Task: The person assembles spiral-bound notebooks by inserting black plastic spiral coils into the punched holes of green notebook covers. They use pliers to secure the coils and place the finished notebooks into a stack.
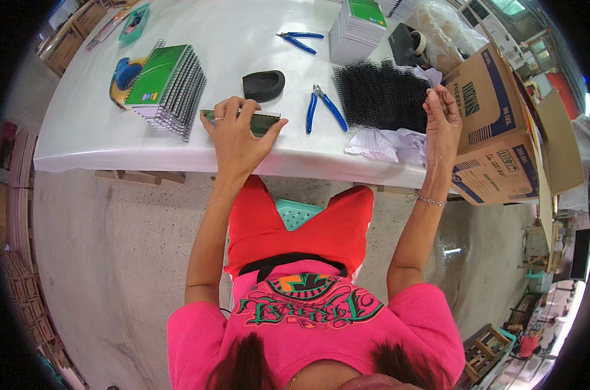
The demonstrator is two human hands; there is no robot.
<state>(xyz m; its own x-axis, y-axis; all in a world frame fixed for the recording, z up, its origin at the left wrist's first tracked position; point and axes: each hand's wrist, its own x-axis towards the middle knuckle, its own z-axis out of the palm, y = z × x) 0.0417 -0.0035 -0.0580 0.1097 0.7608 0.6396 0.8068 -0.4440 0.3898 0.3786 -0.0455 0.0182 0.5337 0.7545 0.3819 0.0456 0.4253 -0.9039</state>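
Near the table's front edge, my left hand [240,133] is closed over a small green-covered notebook [266,123], gripping it with fingers on the far side and thumb at its right end. To the right, my right hand [444,117] is raised with thumb and forefinger pinched together beside a pile of black spiral binding coils [379,97]. Whatever is between those fingertips is too small to make out. A black curved block [264,85] lies just beyond the notebook. Blue-handled cutting pliers [326,109] rest between the notebook and the coils.
Spiral-bound green notebooks [167,84] are stacked at left beside a tape dispenser [125,75]. Farther back lie more blue pliers [300,41] and a stack of green-covered books [358,32]. An open cardboard box [496,130] stands at right; crumpled paper [389,144] lies before the coils.
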